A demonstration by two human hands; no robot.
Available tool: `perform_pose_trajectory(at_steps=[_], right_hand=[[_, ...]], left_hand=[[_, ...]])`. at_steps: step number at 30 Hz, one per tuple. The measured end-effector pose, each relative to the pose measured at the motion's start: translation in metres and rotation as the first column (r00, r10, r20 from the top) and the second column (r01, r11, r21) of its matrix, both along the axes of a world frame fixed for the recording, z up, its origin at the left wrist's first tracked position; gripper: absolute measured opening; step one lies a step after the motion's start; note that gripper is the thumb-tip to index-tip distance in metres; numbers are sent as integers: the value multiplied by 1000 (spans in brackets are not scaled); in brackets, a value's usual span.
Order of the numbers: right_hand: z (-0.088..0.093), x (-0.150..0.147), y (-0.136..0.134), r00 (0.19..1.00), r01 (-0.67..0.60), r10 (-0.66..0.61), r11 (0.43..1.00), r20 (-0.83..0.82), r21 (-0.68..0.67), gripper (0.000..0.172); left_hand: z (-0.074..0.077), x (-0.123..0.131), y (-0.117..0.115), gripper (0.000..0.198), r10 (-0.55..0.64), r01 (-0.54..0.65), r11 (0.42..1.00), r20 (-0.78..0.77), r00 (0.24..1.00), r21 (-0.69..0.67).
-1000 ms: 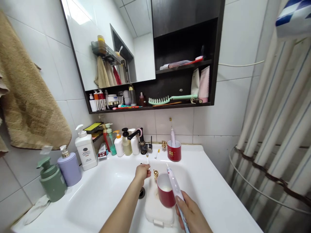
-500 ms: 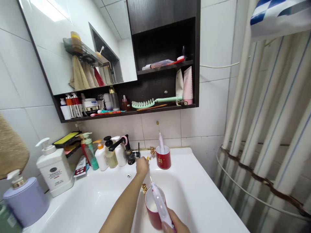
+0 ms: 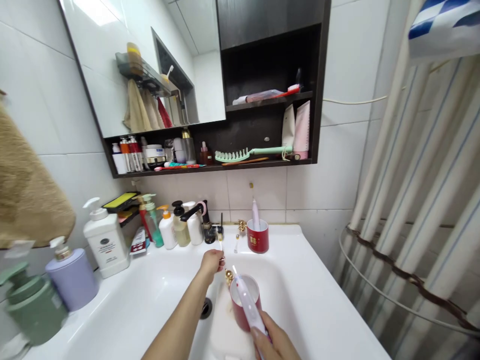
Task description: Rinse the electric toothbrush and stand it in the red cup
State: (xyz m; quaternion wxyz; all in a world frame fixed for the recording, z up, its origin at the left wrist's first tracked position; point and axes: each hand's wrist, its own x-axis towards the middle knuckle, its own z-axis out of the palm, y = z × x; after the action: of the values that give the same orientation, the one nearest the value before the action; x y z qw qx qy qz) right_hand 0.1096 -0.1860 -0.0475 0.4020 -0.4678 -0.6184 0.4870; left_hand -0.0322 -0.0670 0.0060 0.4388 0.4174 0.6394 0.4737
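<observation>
A white ceramic washbasin worktop is filling the lower frame. A dark wood mirror cabinet is hanging above its rear edge, and a brown terry towel is drooping over its left edge. Pump bottles are lining that left edge: a green plastic one, a lilac one and a square white one.

At the middle of the rear edge, a red cup with gold lettering is holding a second electric toothbrush upright. Nearer the front edge, over the basin, a plain red plastic cup is showing a pale inside; whether it is holding water cannot be told.

The right hand is wrapping tightly around a white and pink electric toothbrush handle, which is lying across that cup's mouth. Whether the hand is also gripping the cup cannot be told. The left hand is reaching towards the rear edge, its fingers pinching narrowly on a small white brush head held upright, just beside a small gold basin fitting.

By the look of it, head and handle are being handled apart. Joining them would call for a light, steady pinch and the thin stem lined up with the handle's tip.
</observation>
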Motion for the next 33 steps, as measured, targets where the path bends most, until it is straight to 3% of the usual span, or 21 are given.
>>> perform_pose_trajectory(at_steps=[3, 6, 8, 16, 23, 26, 33], right_hand=[[5, -5, -8, 999, -40, 39, 998, -15, -46, 57], [4, -10, -12, 997, -74, 74, 995, -6, -74, 55], [2, -13, -14, 994, -113, 113, 990, -6, -83, 55], [-2, -20, -15, 991, -130, 123, 977, -50, -169, 56], [-5, -17, -10, 984, -177, 167, 969, -67, -171, 58], [-6, -17, -11, 990, -139, 131, 977, -56, -161, 57], [-1, -18, -13, 999, -41, 39, 997, -26, -68, 52]], left_hand=[[2, -4, -39, 12, -14, 13, 1000, 240, 971, 5], [2, -2, -64, 10, -5, 9, 1000, 570, 822, -5], [1, 0, -72, 10, 11, -15, 1000, 665, 747, 0], [-5, 2, -72, 10, -26, -12, 999, 747, 665, 46], [-8, 1, -70, 12, -118, 38, 990, 666, 736, 133], [-8, 3, -71, 12, -153, 66, 985, 633, 759, 158], [-7, 12, -72, 10, -121, 31, 990, 721, 682, 138]])
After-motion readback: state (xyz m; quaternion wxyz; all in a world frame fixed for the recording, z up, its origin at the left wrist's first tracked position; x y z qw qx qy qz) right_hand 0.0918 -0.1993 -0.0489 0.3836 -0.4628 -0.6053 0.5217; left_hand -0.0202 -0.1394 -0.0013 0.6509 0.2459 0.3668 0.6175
